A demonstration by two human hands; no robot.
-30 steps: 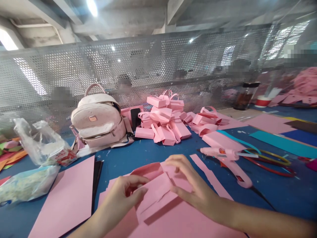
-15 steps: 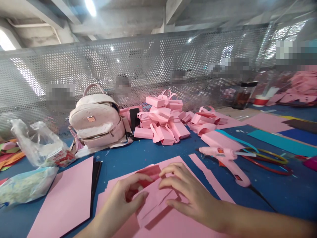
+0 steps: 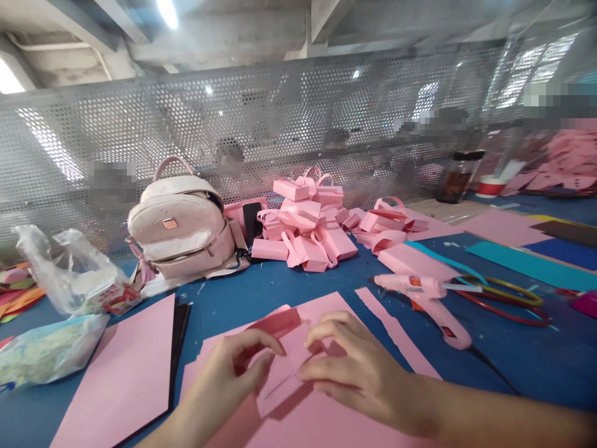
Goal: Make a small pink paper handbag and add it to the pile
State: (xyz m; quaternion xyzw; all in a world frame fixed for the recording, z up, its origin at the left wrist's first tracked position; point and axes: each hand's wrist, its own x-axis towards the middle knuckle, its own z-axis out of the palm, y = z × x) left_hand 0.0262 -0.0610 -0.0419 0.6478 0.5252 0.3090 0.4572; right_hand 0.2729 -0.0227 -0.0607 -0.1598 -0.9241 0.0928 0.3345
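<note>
A partly folded pink paper piece, shaped like a small box or bag, stands over flat pink sheets in front of me. At its left side is my left hand, thumb and index finger curled together on the paper's edge. My right hand grips the right side, its fingers bent and pressing a flap near the top. The fingers partly cover the folds. Beneath both hands lies a larger pink sheet. A torn pink strip rests to the right of it.
A pink glue gun with a dark cord lies at right, beside coloured rings. Behind are a heap of small pink paper bags, a phone and a pale backpack. Pink board and plastic bags are left.
The right fingers have moved slightly down and left across the folded paper, pressing its flap. The left thumb and index finger have shifted a little at its edge.
</note>
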